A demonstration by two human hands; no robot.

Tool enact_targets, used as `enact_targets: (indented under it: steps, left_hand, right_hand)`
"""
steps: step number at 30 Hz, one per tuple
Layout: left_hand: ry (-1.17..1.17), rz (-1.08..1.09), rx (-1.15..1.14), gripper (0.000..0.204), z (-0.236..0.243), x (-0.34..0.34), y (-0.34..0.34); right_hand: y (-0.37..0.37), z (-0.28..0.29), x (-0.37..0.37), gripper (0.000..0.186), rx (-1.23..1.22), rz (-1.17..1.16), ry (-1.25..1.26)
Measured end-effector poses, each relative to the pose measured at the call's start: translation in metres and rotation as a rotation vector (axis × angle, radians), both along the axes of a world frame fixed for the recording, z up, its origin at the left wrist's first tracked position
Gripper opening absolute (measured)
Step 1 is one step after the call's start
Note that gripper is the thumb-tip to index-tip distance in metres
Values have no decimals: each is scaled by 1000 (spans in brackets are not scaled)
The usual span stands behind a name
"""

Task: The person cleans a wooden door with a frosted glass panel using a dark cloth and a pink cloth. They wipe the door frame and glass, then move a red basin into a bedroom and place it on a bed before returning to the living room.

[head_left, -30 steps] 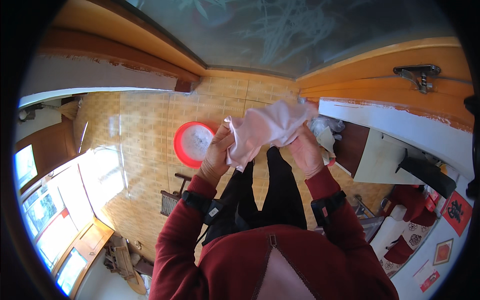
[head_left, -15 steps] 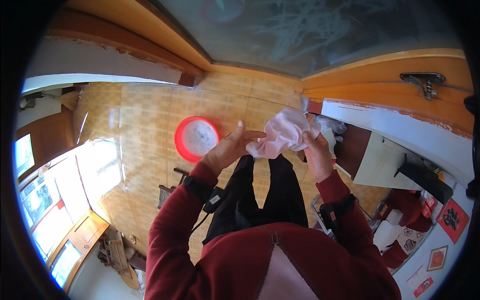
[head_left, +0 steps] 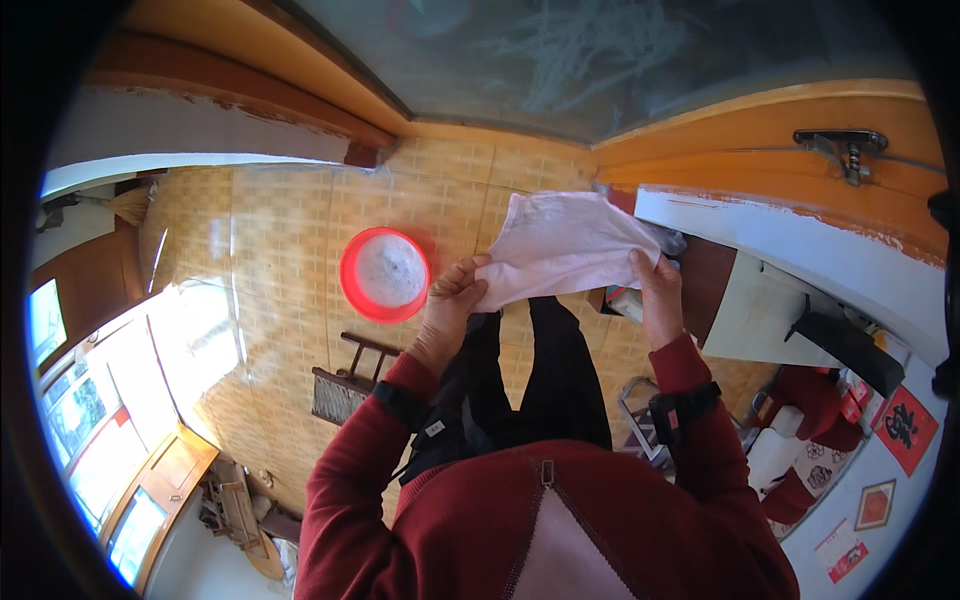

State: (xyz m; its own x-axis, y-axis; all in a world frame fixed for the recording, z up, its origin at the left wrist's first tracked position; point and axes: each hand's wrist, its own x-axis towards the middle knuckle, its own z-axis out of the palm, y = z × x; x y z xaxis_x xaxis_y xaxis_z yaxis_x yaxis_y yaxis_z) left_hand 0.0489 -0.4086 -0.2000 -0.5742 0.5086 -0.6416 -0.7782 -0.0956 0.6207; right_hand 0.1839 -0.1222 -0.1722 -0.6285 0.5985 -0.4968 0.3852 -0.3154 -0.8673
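Head view, looking down: where is that pale pink cloth (head_left: 570, 245), taking the red basin (head_left: 347, 280) as the mark?

Right of the basin, and held up above the tiled floor (head_left: 285, 330) the basin stands on. I have it spread out in front of me, over my black trousers (head_left: 570, 355).

How are you holding it?

By two places along the edge nearest me. My left hand (head_left: 455, 297) is closed on the corner towards the basin, thumb pressed over curled fingers. My right hand (head_left: 658, 285) pinches the end farther from the basin, thumb and fingers brought together on the fabric.

Which way does its length run?

Roughly crosswise, from the basin side out to the right, so it lies between my two grips. The rest of the panel stretches away from me, with a few soft folds.

And which hand is nearer the basin?

The left, clearly. In this view it appears just beside the basin's right rim; how much higher it is, I cannot tell. The right is well apart from it.

Anything else near?

White suds (head_left: 390, 270) inside the basin, and a small brown stool (head_left: 340, 395) on my side of it, near my left forearm.
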Motion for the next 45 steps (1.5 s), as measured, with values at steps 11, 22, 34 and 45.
enact_targets:
  steps: [11, 22, 34, 45]
  left_hand:
    - [187, -75, -113, 43, 8, -11, -3]
    - [1215, -704, -692, 37, 0, -42, -10]
    - [-242, -217, 339, 61, 47, -96, -5]
    - [151, 31, -124, 26, -18, -63, -3]
  right_hand:
    - [26, 20, -16, 67, -80, 79, 72]
    - [22, 11, -25, 37, 893, 1011, -166]
    - [34, 29, -45, 61, -619, 196, 95]
    - [-17, -19, -41, 43, -156, 191, 129]
